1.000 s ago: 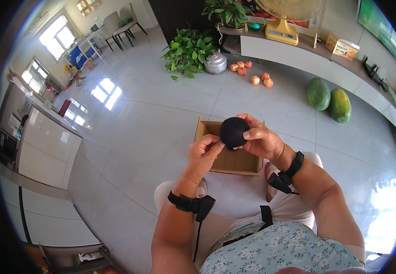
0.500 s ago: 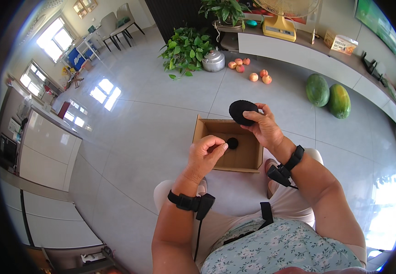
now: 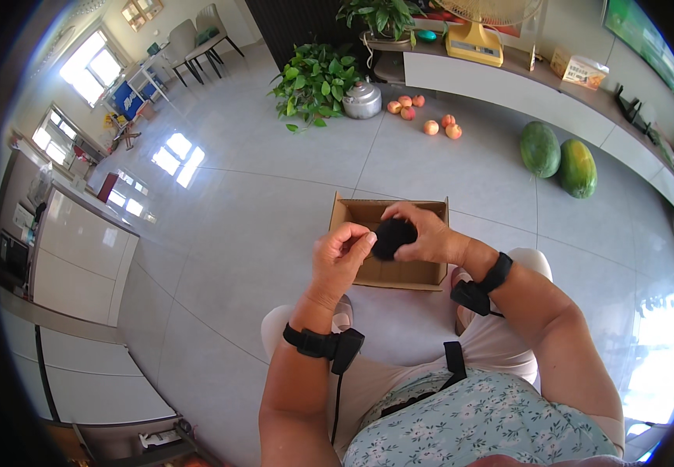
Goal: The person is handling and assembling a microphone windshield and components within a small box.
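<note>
In front of my knees an open cardboard box [image 3: 411, 274] rests on the floor. Over it, my right hand [image 3: 432, 233] grips a black, round, rough-surfaced pad [image 3: 393, 240] between thumb and fingers. Thumb and forefinger of my left hand [image 3: 342, 255] are pinched together at the pad's left edge. Whatever that pinch holds is too small to make out. The small black disc seen earlier does not show; the pad and hands cover that part of the box.
Two watermelons [image 3: 540, 149] lie on the floor at right. Farther off are several peaches [image 3: 431, 128], a metal kettle [image 3: 362, 101] and a leafy plant [image 3: 317, 82]. A low cabinet [image 3: 492, 86] runs along the back right, with a yellow-based fan [image 3: 474, 45] on it.
My right hand has brought the black pad down and left, beside my left fingertips. My left hand has shifted slightly left and up, still pinched. The small black disc is now out of sight.
</note>
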{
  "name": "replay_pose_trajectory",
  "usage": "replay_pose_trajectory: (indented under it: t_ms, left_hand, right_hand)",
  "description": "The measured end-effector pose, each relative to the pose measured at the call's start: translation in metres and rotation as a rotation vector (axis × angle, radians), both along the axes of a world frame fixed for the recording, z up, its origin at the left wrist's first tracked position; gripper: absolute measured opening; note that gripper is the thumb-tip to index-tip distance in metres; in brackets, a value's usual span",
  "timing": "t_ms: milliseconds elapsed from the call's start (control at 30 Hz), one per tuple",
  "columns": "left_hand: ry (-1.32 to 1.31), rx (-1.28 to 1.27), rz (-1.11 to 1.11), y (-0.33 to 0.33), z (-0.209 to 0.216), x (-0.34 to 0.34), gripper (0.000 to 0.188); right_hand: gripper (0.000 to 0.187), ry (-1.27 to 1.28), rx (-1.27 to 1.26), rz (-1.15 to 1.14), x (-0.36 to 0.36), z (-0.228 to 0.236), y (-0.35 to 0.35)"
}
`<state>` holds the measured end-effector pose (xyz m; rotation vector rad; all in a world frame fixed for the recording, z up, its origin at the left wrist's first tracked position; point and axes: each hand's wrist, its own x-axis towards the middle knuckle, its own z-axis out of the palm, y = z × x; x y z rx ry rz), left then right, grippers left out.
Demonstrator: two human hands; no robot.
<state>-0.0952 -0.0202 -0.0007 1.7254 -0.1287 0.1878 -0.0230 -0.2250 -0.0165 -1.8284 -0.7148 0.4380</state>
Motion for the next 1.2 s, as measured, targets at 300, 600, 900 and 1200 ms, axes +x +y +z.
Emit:
replay_pose_trajectory:
  t_ms: [300, 600, 900, 1200]
  left_hand:
    - [0.052, 0.026, 0.112, -0.001, -0.005, 0.004, 0.01]
    - [0.087, -0.042, 0.106, 0.0, -0.009, 0.008, 0.009]
    - [0.061, 0.221, 0.121, 0.003, -0.014, 0.003, 0.01]
    - [0.069, 0.18, -0.004, -0.008, -0.002, 0.002, 0.009]
  right_hand:
    - [0.066, 0.752, 0.457, 0.258, -0.008, 0.018, 0.0]
    - [0.068, 0.812, 0.595, 0.274, -0.008, 0.022, 0.0]
    - [0.062, 0.864, 0.742, 0.123, -0.006, 0.019, -0.001]
    - [0.056, 0.827, 0.835, -0.223, 0.006, 0.012, -0.004]
